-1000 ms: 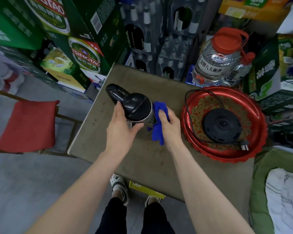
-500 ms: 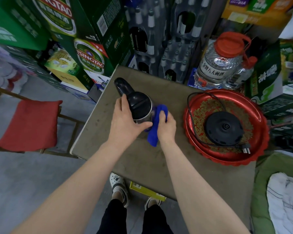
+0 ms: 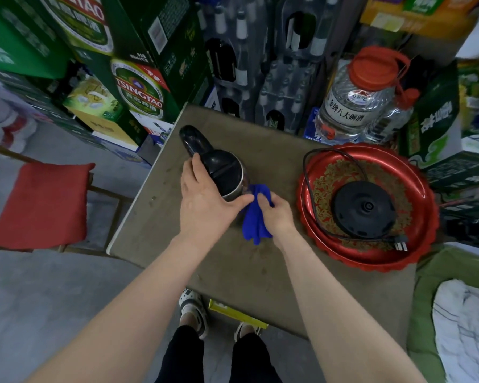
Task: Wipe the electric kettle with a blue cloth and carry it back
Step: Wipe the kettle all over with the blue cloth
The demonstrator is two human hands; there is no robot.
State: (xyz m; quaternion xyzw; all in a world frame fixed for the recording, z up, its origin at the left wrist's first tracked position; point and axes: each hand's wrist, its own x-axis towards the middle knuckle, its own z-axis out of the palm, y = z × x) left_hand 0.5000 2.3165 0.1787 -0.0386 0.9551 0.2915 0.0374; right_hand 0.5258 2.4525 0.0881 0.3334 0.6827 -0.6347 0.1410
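Observation:
The electric kettle (image 3: 224,170), steel with a black lid and a black handle pointing far left, stands on the brown table (image 3: 260,266). My left hand (image 3: 205,205) wraps around its near side, below the lid. My right hand (image 3: 277,214) grips the blue cloth (image 3: 256,228) and presses it against the kettle's lower right side; the cloth's tail hangs onto the table. The kettle's black round base (image 3: 362,208) sits in the red tray (image 3: 423,217) to the right, with its cord coiled around it.
Green beer cartons (image 3: 138,89) and shrink-wrapped bottle packs (image 3: 260,78) crowd the table's far side. A large clear jug with a red cap (image 3: 354,98) stands behind the tray. A chair with a red cushion (image 3: 42,203) is on the left.
My right hand has slid the blue cloth from the kettle's upper right side down toward its base. My left hand has kept its hold on the kettle.

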